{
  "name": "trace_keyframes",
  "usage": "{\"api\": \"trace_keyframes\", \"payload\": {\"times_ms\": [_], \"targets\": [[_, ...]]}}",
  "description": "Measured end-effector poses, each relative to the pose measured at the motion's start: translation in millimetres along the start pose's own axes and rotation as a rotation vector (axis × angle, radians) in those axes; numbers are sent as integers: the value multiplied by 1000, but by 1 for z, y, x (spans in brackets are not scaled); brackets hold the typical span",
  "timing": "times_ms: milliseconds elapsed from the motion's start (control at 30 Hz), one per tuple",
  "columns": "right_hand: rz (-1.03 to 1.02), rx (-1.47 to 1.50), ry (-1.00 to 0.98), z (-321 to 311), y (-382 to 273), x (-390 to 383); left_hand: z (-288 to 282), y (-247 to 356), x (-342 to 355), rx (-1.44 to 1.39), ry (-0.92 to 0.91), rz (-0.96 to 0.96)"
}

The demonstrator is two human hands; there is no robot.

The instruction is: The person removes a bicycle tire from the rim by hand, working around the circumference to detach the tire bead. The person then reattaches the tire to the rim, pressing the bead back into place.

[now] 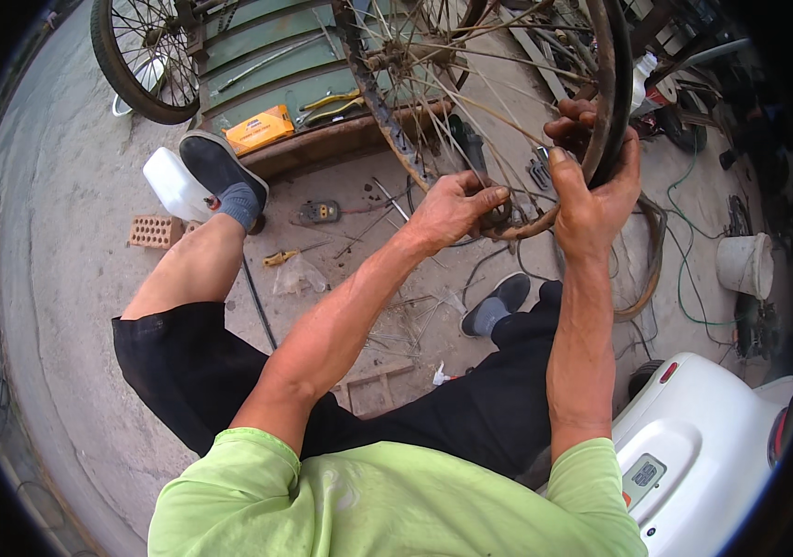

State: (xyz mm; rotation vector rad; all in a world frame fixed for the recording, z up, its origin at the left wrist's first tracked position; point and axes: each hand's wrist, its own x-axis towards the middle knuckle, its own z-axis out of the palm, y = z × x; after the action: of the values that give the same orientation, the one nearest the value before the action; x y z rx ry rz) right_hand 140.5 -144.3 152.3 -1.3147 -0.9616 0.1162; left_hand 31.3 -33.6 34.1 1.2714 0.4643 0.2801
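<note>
A rusty spoked bicycle wheel point(528, 228) stands in front of me, its rim bare and brown along the bottom. My left hand point(457, 209) is closed at the lower part of this rim, thumb and fingers pressed together there; what lies right under the fingertips is partly hidden. On the wheel's right side, my right hand point(596, 190) wraps round the rim and the dark tyre point(611, 102), with the thumb on the inner side and the fingers reaching behind. Thin spokes point(489, 111) run from the hub point(382, 60) toward both hands.
A green slatted cart bed point(271, 60) carries yellow-handled pliers point(331, 113) and an orange box point(259, 130). On the ground lie a yellow-handled screwdriver point(281, 257), a grey gauge-like device point(319, 212) and a brick point(155, 231). A white scooter point(702, 446) and bucket point(745, 265) stand right.
</note>
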Motion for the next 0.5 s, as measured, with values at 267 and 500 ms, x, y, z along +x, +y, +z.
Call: {"api": "trace_keyframes", "payload": {"times_ms": [267, 500], "targets": [[32, 24, 33, -10, -2, 2, 24, 9, 18, -167, -89, -188], [46, 42, -5, -2, -7, 6, -6, 17, -11, -192, -254, -119]]}}
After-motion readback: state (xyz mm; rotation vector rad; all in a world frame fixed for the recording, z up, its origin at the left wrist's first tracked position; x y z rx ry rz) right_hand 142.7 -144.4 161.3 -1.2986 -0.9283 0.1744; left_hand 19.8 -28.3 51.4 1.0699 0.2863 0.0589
